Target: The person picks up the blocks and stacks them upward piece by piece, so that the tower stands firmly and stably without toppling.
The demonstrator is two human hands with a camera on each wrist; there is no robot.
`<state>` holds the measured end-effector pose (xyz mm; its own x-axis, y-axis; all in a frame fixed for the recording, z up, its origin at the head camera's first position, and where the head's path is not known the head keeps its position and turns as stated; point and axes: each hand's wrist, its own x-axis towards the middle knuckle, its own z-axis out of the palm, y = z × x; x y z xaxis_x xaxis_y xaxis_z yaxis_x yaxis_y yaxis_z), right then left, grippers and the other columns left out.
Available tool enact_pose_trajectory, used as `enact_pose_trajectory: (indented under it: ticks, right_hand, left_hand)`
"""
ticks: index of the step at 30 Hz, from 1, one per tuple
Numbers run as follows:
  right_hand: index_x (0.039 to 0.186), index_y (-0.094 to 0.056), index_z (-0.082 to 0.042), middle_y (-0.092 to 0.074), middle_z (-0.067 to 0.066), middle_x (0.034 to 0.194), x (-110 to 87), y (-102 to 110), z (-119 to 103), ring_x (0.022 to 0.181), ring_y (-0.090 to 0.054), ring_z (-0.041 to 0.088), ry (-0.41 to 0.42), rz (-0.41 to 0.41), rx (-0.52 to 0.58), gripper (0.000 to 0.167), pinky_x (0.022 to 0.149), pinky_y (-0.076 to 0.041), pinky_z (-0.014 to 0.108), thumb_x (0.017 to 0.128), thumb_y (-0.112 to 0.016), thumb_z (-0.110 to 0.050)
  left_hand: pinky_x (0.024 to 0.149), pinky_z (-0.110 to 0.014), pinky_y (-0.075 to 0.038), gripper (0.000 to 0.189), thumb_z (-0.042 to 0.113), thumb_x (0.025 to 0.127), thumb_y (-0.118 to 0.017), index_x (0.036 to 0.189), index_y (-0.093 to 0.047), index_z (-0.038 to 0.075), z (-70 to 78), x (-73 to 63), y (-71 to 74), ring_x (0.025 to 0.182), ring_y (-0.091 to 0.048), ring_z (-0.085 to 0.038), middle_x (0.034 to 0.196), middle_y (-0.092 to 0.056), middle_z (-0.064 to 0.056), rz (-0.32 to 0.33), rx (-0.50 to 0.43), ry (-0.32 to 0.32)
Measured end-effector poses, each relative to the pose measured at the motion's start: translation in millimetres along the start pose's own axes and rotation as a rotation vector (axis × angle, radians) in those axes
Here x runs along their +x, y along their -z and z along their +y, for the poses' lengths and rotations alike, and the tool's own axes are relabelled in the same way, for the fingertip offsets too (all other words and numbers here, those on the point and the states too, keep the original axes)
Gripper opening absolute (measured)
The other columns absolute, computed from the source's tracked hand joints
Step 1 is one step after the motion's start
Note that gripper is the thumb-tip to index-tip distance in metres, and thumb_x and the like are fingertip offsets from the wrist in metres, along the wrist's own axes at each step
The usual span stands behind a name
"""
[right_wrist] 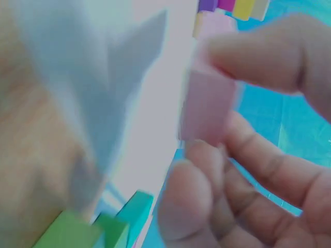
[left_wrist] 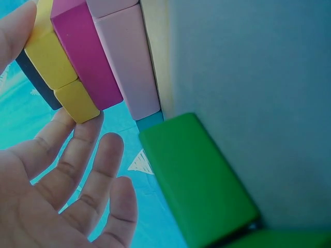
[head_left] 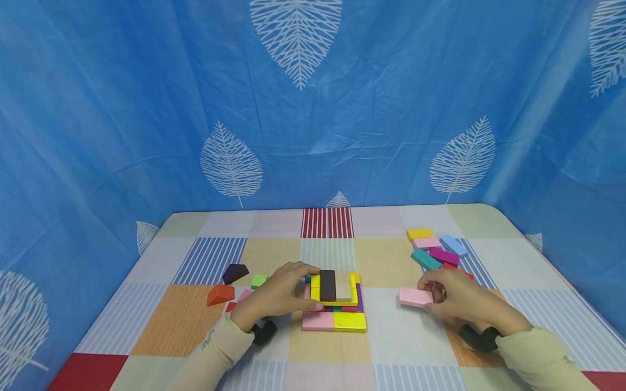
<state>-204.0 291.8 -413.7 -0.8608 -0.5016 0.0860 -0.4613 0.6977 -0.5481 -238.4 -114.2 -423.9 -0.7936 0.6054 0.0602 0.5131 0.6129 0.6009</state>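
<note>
A layered stack of wooden blocks (head_left: 349, 322) stands in the middle of the table, with a black block (head_left: 328, 285) and a natural-wood block (head_left: 343, 286) side by side on top. My left hand (head_left: 274, 296) holds the stack from its left side, thumb at the near side and fingers at the far side. To the right of the stack, my right hand (head_left: 459, 296) pinches a pink block (head_left: 413, 297) by its right end, thumb against fingers. That pink block (right_wrist: 207, 106) shows between thumb and fingers in the right wrist view, somewhat blurred.
Loose blocks lie at the right, among them a yellow block (head_left: 419, 234), a blue block (head_left: 454, 245) and a teal block (head_left: 426, 259). On the left lie a black piece (head_left: 235, 273), an orange piece (head_left: 220, 295) and a green block (head_left: 258, 281). A blue curtain (head_left: 342, 136) surrounds the table.
</note>
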Motion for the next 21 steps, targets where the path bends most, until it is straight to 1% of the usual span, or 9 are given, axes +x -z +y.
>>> enact_pose_trajectory:
  ticks: [4, 6, 7, 9, 14, 18, 21]
  right_hand:
    - [0.105, -0.075, -0.008, -0.062, -0.012, 0.088, 10.2, -2.0, -9.0, 0.078, -0.055, 0.003, 0.04, 0.087, 0.034, 0.026, 0.065, -0.053, 0.025, 0.083, -0.088, -0.005]
    - [0.107, -0.076, -0.008, -0.064, -0.01, 0.093, 16.0, -4.3, -14.7, 0.082, -0.057, 0.004, 0.045, 0.112, 0.064, 0.025, 0.069, -0.057, 0.026, 0.085, -0.087, -0.005]
    - [0.108, -0.076, -0.008, -0.064, -0.009, 0.095, 19.3, -5.5, -17.7, 0.084, -0.058, 0.005, 0.041, 0.116, 0.086, 0.025, 0.072, -0.058, 0.026, 0.086, -0.086, -0.005]
    - [0.109, -0.076, -0.006, -0.066, -0.005, 0.096, 26.2, -8.8, -21.9, 0.086, -0.059, 0.007, 0.065, 0.126, 0.128, 0.025, 0.075, -0.061, 0.027, 0.086, -0.085, -0.002]
    - [0.111, -0.076, -0.002, -0.069, -0.001, 0.101, 42.8, -17.5, -31.9, 0.088, -0.063, 0.012, 0.124, 0.136, 0.194, 0.026, 0.078, -0.063, 0.028, 0.087, -0.086, 0.001]
    - [0.112, -0.077, -0.002, -0.07, -0.002, 0.101, 53.8, -23.6, -39.7, 0.088, -0.064, 0.015, 0.134, 0.147, 0.215, 0.026, 0.079, -0.064, 0.029, 0.088, -0.086, -0.001]
    - [0.112, -0.078, -0.004, -0.07, -0.002, 0.101, 61.2, -27.4, -44.6, 0.089, -0.064, 0.015, 0.127, 0.15, 0.212, 0.026, 0.081, -0.063, 0.029, 0.088, -0.088, -0.004]
  left_hand:
    - [0.118, -0.065, -0.038, 0.071, 0.034, 0.089, -0.091, 0.146, -0.061, 0.002, 0.3, 0.4, 0.4, 0.134, -0.055, -0.038, 0.146, -0.063, -0.016, -0.001, -0.006, 0.003]
    - [0.118, -0.065, -0.037, 0.072, 0.034, 0.09, -0.09, 0.147, -0.061, 0.002, 0.4, 0.3, 0.7, 0.135, -0.054, -0.038, 0.147, -0.063, -0.016, -0.001, -0.01, 0.003]
    - [0.118, -0.065, -0.037, 0.072, 0.034, 0.09, -0.09, 0.147, -0.061, 0.002, 0.4, 0.4, 0.7, 0.135, -0.054, -0.038, 0.147, -0.063, -0.016, -0.001, -0.013, 0.002]
    - [0.118, -0.065, -0.038, 0.073, 0.034, 0.09, -0.09, 0.148, -0.06, 0.003, 0.3, 0.3, 0.6, 0.135, -0.053, -0.037, 0.147, -0.063, -0.016, 0.0, -0.018, 0.002]
    - [0.116, -0.065, -0.041, 0.073, 0.035, 0.091, -0.089, 0.15, -0.059, 0.004, 0.8, 0.1, 0.0, 0.134, -0.052, -0.035, 0.145, -0.063, -0.014, 0.004, -0.03, 0.003]
    - [0.116, -0.064, -0.042, 0.072, 0.035, 0.092, -0.088, 0.15, -0.059, 0.005, 1.7, -0.2, -0.3, 0.134, -0.053, -0.034, 0.144, -0.064, -0.013, 0.003, -0.03, 0.012]
    - [0.115, -0.064, -0.042, 0.071, 0.035, 0.092, -0.088, 0.15, -0.059, 0.006, 2.6, -0.7, -0.3, 0.133, -0.053, -0.034, 0.144, -0.064, -0.013, 0.0, -0.031, 0.021]
